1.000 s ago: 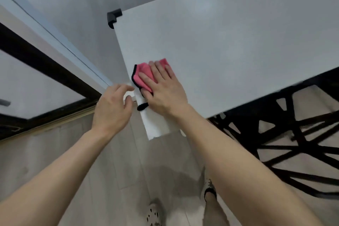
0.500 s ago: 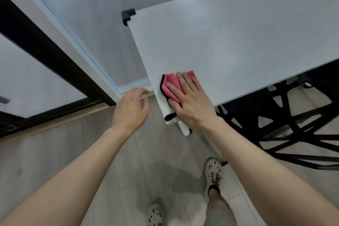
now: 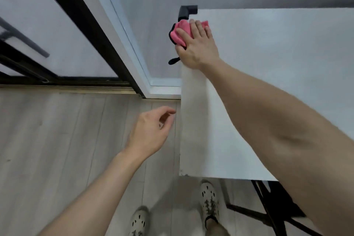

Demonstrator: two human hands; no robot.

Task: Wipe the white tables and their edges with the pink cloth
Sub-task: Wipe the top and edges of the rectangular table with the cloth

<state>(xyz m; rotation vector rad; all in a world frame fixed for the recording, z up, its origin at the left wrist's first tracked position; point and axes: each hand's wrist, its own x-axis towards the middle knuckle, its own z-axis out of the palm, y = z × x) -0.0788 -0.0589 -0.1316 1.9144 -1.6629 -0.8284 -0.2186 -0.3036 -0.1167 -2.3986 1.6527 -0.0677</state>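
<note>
The white table (image 3: 277,59) fills the right half of the view. Near its far left corner my right hand (image 3: 197,46) lies flat with straight fingers on the pink cloth (image 3: 181,31), pressing it onto the tabletop at the left edge. The cloth has black trim, and a black loop (image 3: 173,61) hangs off the edge. My left hand (image 3: 151,132) hovers over the floor just left of the table's edge, fingers loosely curled, holding nothing.
A black corner guard (image 3: 186,12) caps the table's far left corner. A grey wall and white door frame (image 3: 134,53) with a black-framed glass door (image 3: 63,25) stand to the left. Black metal table legs (image 3: 272,207) show at lower right. My feet stand on the wood floor (image 3: 47,140).
My right hand slid the pink cloth along the left edge from the near corner up to the far corner. My left hand let go of the table edge and dropped away.
</note>
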